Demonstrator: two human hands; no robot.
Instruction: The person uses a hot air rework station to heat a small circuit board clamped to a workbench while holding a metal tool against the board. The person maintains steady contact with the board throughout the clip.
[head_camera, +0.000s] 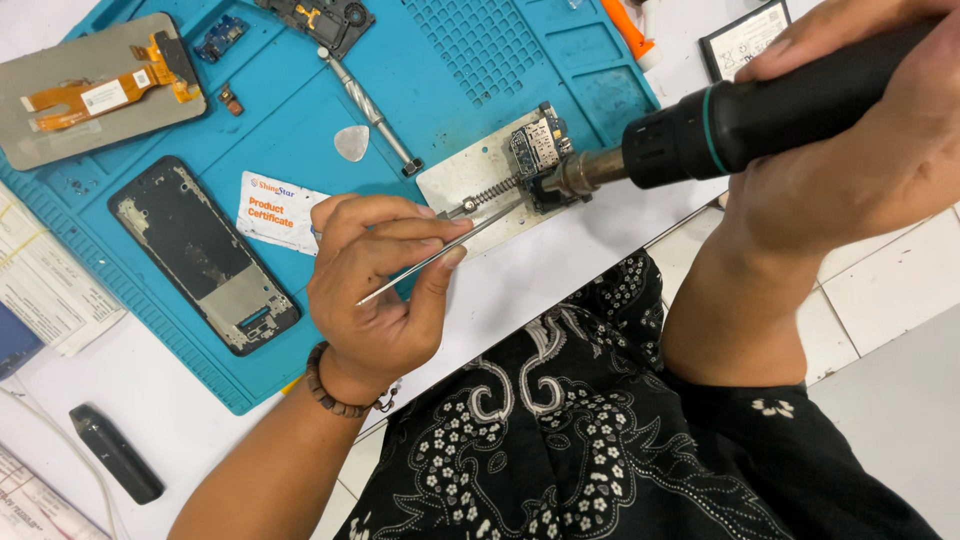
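Clamping tweezers (440, 257), left hand (375, 290) nears circuit board (540, 145); right hand (860, 150) grips hot-air tool (740, 125).

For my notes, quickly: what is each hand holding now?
Left hand: closed on thin metal tweezers.
Right hand: closed on black hot-air tool.

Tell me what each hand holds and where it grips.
Left hand pinches tweezers near their back end. Right hand wraps the hot-air tool around its black handle.

Phone repair workshop, blue repair mat (300, 130), opened phone frame (205, 255), detached screen (95, 90), hot-air tool (760, 115)
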